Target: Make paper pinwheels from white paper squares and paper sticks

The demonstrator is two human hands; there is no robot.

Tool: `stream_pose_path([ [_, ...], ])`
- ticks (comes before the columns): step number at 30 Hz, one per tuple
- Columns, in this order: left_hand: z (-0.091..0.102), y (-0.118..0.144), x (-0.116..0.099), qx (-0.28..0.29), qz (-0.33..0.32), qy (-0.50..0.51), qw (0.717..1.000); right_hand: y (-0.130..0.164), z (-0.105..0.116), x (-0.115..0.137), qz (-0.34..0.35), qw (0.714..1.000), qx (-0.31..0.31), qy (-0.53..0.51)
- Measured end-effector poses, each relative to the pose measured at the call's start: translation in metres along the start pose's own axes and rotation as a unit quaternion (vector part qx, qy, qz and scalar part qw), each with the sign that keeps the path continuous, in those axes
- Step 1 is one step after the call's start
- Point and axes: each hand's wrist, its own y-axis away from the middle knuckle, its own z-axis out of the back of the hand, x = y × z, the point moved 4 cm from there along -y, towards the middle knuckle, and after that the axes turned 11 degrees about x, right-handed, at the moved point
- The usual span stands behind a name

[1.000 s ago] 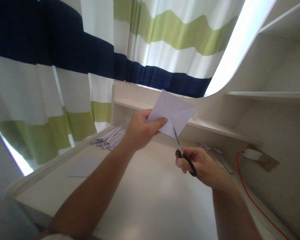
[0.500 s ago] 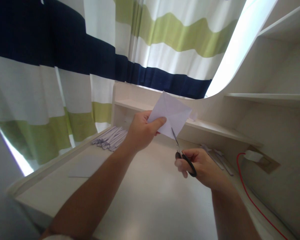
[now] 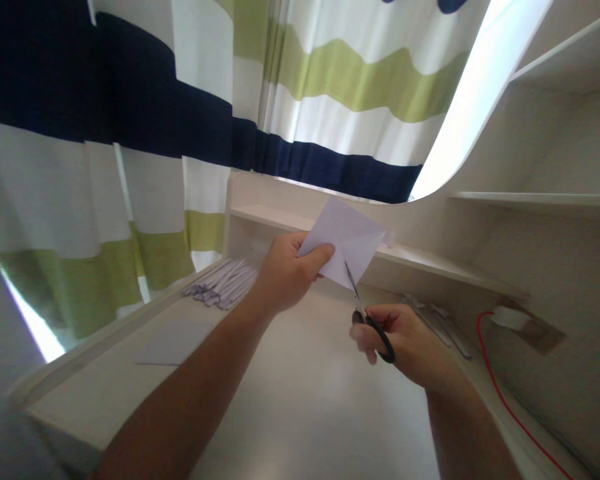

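A square of white paper with crossing crease lines is held up above the desk by my left hand, thumb on its face and fingers behind. Black-handled scissors are in my right hand, with the fingers round the handle loops. Their blades lie at the lower edge of the paper and point up toward its middle. The blades look nearly closed; how far they have cut is too small to tell.
Rolled paper strips lie heaped at the desk's left back. Flat white paper lies nearer, partly behind my left forearm. Thin sticks lie at the right, near a red cable. A low shelf runs along the back.
The whole view has shifted slightly, so everything sits a little lower. Both hands, the paper and the scissors keep nearly the same positions relative to each other.
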Motion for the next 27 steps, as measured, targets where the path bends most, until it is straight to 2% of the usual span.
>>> stream_pose_path([
  [10, -0.0047, 0.0024, -0.0081, 0.006, 0.014, -0.022, 1.000, 0.0020, -0.0011, 0.0066, 0.000, 1.000, -0.002, -0.002],
  [27, -0.0031, 0.0007, -0.0061, 0.004, 0.003, -0.014, 1.000, 0.0001, 0.0008, 0.0039, -0.002, 1.000, -0.026, -0.013],
])
